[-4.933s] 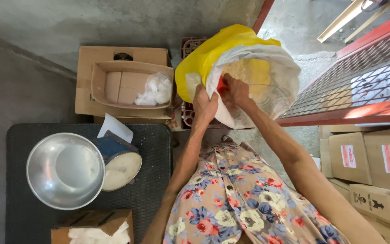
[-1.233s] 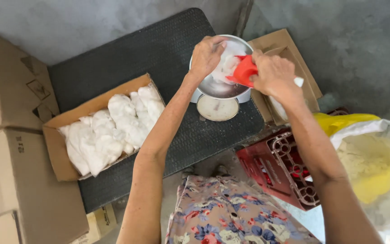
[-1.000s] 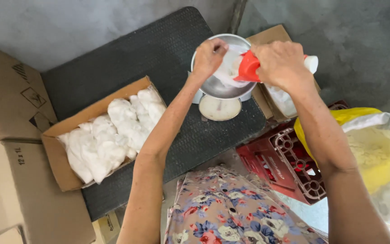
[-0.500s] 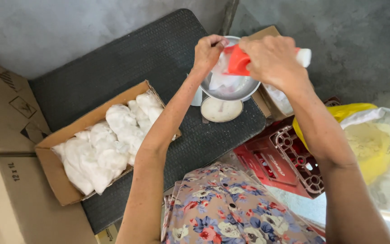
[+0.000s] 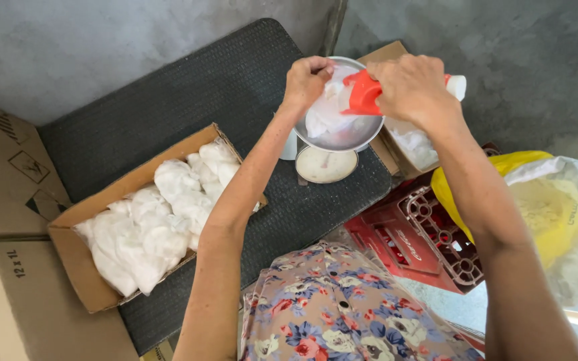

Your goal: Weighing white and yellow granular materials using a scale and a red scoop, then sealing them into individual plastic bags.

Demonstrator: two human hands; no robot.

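My right hand [image 5: 411, 88] grips a red scoop [image 5: 362, 93] tipped over a clear plastic bag [image 5: 327, 113] that lies in a metal bowl [image 5: 342, 137] on a small scale [image 5: 326, 164]. My left hand [image 5: 308, 79] pinches the bag's top edge and holds it open. White powder shows inside the bag. The bowl's far side is hidden by both hands.
A cardboard box [image 5: 75, 264] of filled white bags [image 5: 158, 210] lies on the black mat [image 5: 188, 87] to the left. Another box with bags [image 5: 413, 144] sits behind the bowl. A red crate [image 5: 429, 234] and a yellow sack [image 5: 543, 207] stand at the right. Closed cartons [image 5: 8, 174] line the left.
The view has swung from the yellow sack to the scale. My right hand brought the red scoop over the bowl, and over the last second it tilted toward the bag held by my left hand.
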